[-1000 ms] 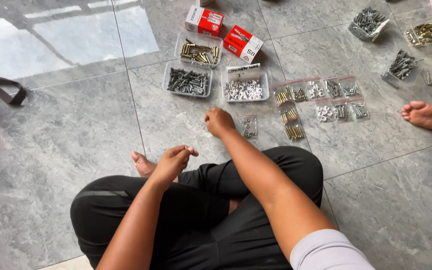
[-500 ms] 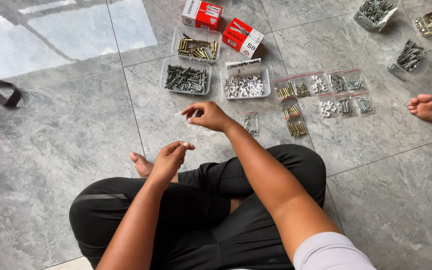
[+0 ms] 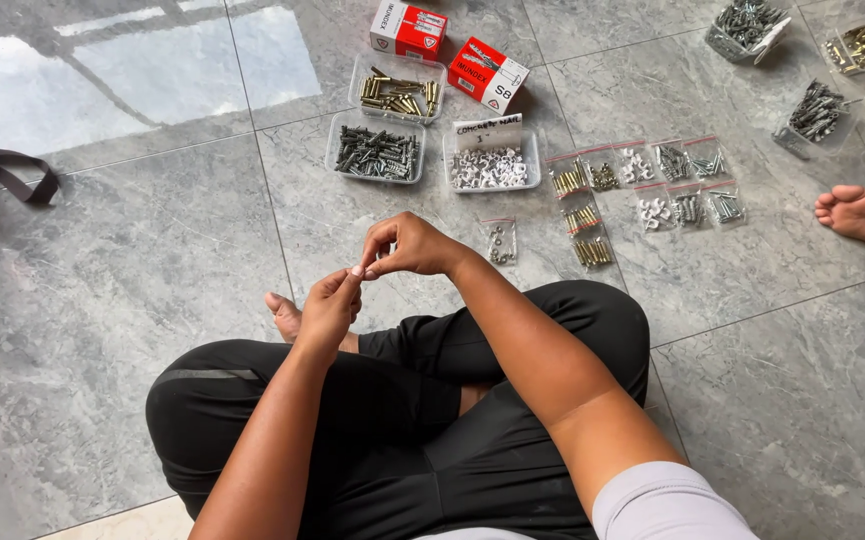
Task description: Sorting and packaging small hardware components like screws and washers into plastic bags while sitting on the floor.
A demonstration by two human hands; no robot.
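Note:
I sit cross-legged on a grey tiled floor. My right hand [image 3: 409, 245] and my left hand [image 3: 330, 306] meet in front of my knees, their fingertips pinched together and touching. Whatever lies between the fingertips is too small to make out. Just right of my right hand lies a small clear bag of metal rings [image 3: 499, 240] on the floor. Beyond my hands stand a clear tray of dark screws [image 3: 376, 152], a tray of brass anchors [image 3: 397, 93] and a tray of white clips [image 3: 489, 166].
Two red and white boxes [image 3: 407, 28] [image 3: 487, 72] lie behind the trays. Several small bags of fasteners [image 3: 642, 178] lie in rows at right, with more tubs [image 3: 747, 25] beyond. Another person's bare foot [image 3: 855, 212] rests at the right edge. A dark strap [image 3: 12, 170] lies far left.
My right hand has drawn back from the small bag on the floor and turned toward me. My left hand has risen to meet it, and the fingertips now touch.

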